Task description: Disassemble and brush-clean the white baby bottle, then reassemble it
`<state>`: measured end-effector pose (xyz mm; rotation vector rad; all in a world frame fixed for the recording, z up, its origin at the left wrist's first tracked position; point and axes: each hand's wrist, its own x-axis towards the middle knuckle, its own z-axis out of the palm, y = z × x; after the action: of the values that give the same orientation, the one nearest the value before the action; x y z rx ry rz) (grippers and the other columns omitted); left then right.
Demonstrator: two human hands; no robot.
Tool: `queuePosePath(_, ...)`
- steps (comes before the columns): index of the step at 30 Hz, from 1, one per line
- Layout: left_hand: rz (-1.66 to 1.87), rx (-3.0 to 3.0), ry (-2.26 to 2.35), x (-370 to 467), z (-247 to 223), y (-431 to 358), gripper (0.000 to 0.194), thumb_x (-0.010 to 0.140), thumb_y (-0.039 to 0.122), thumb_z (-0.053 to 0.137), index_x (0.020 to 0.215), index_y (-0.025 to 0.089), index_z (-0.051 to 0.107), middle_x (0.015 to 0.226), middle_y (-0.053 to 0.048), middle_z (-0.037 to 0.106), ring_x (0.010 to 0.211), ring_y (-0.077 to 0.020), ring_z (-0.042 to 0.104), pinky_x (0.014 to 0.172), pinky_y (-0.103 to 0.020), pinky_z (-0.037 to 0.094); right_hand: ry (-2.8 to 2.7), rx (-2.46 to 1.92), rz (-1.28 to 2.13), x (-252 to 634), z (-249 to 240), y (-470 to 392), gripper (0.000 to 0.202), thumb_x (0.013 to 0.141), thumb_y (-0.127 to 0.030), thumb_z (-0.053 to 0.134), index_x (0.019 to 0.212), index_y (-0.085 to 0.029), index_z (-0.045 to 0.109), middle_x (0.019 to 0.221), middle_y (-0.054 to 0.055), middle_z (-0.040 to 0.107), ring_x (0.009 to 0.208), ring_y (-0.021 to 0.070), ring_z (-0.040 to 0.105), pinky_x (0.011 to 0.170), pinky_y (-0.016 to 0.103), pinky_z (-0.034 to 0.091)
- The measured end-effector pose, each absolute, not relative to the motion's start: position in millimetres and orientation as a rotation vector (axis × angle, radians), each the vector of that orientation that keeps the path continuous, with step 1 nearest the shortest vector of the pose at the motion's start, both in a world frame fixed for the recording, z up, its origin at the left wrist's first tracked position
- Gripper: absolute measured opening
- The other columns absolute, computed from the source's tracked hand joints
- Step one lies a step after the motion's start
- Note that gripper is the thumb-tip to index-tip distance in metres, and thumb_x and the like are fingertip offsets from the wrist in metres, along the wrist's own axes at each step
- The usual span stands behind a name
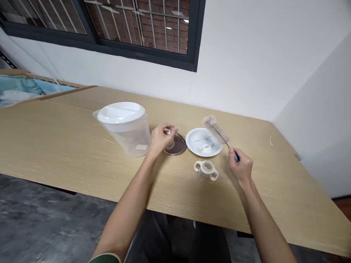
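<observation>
My right hand [240,164] is closed round the blue handle of a bottle brush [218,132], its pale bristles raised over the right side of a white bowl [192,145]. Inside the bowl lie a thin rod and a small clear and white part [206,148]. My left hand [163,138] has its thumb and fingers closed on the knob of a round glass lid with a metal rim [179,145], which is on the table. In front of the bowl stands a small clear cup with two white handles [207,168].
A translucent pitcher with a white lid [124,128] stands just left of my left hand. Far right on the wooden table [82,160] lies a small bent white piece [271,141]. Blue cloth and plastic [24,89] are at the far left, and a wall with a window rises behind.
</observation>
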<state>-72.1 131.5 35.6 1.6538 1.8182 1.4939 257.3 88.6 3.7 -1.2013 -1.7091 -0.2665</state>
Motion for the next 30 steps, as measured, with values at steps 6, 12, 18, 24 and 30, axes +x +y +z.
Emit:
queuePosePath(6,0.928,1.936,2.045,-73,20,135,0.029,0.078,0.050,0.069,0.081,0.022,0.074,0.091,-0.011,0.074,0.081,-0.0259,0.064,0.069,-0.031,0.040,-1.698,-1.187,-0.290,256,4,88,0.027,0.096,-0.033,0.054,0.085,-0.014,0.072,0.064,0.002,0.066,0.050,0.0100,0.054,0.053,0.023,0.038)
queuePosePath(12,0.926,2.001,2.016,-68,14,138,0.031,0.084,0.051,0.062,0.085,0.022,0.074,0.097,-0.013,0.075,0.085,-0.0272,0.065,0.070,-0.031,0.040,-1.628,-1.209,-0.299,260,7,89,0.029,0.095,-0.035,0.054,0.084,-0.015,0.071,0.063,0.002,0.065,0.050,0.0109,0.053,0.053,0.024,0.039)
queuePosePath(18,1.041,1.983,1.987,-62,17,137,0.028,0.090,0.038,0.053,0.077,0.019,0.070,0.078,-0.009,0.071,0.069,-0.0200,0.058,0.067,-0.029,0.036,-1.563,-1.301,-0.278,260,9,90,0.034,0.095,-0.039,0.050,0.081,-0.016,0.070,0.061,0.003,0.063,0.052,0.0127,0.053,0.055,0.026,0.039)
queuePosePath(24,1.216,2.005,1.956,-47,20,133,0.042,0.092,0.039,0.049,0.056,0.018,0.053,0.054,0.000,0.047,0.055,-0.0114,0.037,0.064,-0.028,0.030,-1.479,-1.383,-0.255,264,13,94,0.039,0.096,-0.043,0.046,0.080,-0.015,0.069,0.063,0.004,0.063,0.054,0.0130,0.053,0.056,0.026,0.038)
queuePosePath(30,1.307,2.087,1.711,-27,16,134,0.034,0.091,0.041,0.053,0.068,0.017,0.062,0.069,-0.003,0.062,0.066,-0.0131,0.049,0.069,-0.026,0.038,-1.403,-1.403,-0.235,266,15,97,0.041,0.097,-0.043,0.043,0.082,-0.015,0.068,0.062,0.003,0.061,0.055,0.0124,0.052,0.056,0.025,0.038)
